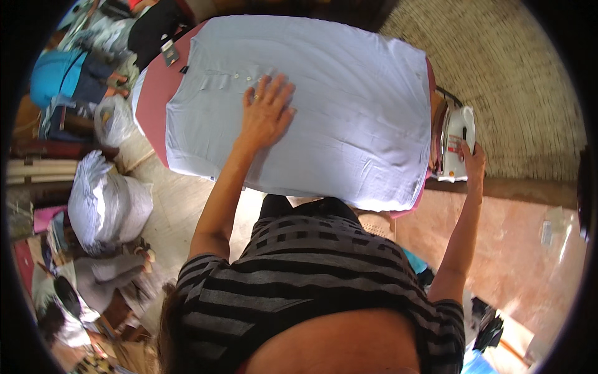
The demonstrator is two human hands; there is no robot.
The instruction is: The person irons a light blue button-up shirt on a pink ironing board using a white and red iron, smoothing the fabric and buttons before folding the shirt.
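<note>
A light blue shirt with a short row of buttons lies spread over a dark pink ironing board, its neck end toward the left. Near the buttons, my left hand rests flat on the cloth with its fingers spread. A white iron stands at the board's right end, just past the shirt's hem. My right hand is closed on the iron's near end, with some of its fingers hidden. A dark tag or card lies on the board beside the shirt's neck.
White sacks stuffed with cloth stand on the floor to the left. Two people sit at the left among clothes and bags, one in a blue top. A woven mat-like wall rises beyond the board's right end.
</note>
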